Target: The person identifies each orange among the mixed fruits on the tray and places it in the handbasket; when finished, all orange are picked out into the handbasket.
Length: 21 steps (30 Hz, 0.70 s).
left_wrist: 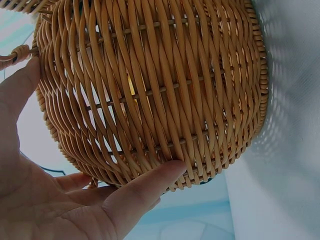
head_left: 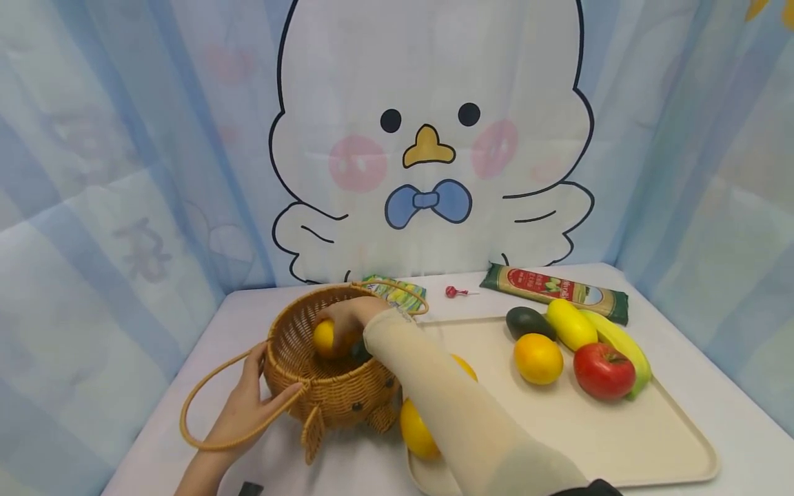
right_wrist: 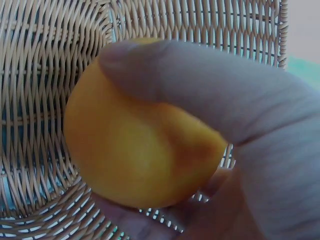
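Orange fruit (head_left: 325,339) sits inside the wicker basket (head_left: 347,394), left of centre in the head frame, within the right hand (head_left: 347,318). In the right wrist frame its thumb lies across the top of the fruit and its fingers curl beneath, so thumb and fingers pinch it between them; whether the fruit touches the basket floor I cannot tell. A dark thing (head_left: 360,351) shows just beside it in the basket, mostly hidden by the hand and the cream sleeve (head_left: 459,406).

The left hand (head_left: 248,406), lower left, has its thumb and fingers spread and fairly straight, touching the basket's near left side, with one handle (head_left: 192,420) looping about it.

The pale tray (head_left: 558,441) fills the lower right. At its left edge a yellow-orange fruit (head_left: 417,430) and another (head_left: 465,366) are partly covered by the sleeve. Towards its upper right lie a dark green fruit (head_left: 529,322), an orange (head_left: 538,359), a lemon (head_left: 571,325), a red apple (head_left: 603,372) and a banana (head_left: 626,344). Behind, across the middle of the frame, are a green-yellow packet (head_left: 400,295), a lollipop (head_left: 453,292) and a long green-and-red packet (head_left: 552,288)
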Each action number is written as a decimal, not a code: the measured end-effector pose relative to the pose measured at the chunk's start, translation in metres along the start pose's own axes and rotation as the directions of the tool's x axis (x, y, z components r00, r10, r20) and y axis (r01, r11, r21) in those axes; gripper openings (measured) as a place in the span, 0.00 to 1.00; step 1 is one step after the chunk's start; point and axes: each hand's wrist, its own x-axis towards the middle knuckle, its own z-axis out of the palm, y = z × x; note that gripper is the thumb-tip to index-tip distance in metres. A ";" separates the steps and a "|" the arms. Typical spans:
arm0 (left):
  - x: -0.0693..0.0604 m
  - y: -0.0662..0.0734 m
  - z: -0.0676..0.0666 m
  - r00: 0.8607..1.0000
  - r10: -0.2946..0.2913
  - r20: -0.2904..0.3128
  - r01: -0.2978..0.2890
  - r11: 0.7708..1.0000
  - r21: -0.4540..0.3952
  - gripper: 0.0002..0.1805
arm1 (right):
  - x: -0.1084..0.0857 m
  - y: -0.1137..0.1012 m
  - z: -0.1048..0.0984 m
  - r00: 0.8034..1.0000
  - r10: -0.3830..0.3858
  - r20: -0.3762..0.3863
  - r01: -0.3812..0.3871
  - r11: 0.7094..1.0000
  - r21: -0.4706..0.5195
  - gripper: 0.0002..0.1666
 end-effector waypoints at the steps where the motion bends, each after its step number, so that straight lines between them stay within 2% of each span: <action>1: -0.001 0.000 0.001 1.000 0.000 -0.002 0.000 1.000 0.001 0.47 | 0.000 0.000 0.001 1.000 0.005 0.003 -0.005 1.000 -0.005 0.40; 11: -0.003 0.001 0.001 1.000 -0.016 0.008 0.016 1.000 0.007 0.47 | -0.002 0.001 0.006 1.000 0.010 -0.013 -0.012 0.993 -0.117 0.40; 21: -0.001 0.002 0.000 1.000 -0.014 0.009 0.014 1.000 0.011 0.47 | -0.002 0.001 0.004 0.999 0.033 -0.008 -0.033 0.995 -0.092 0.40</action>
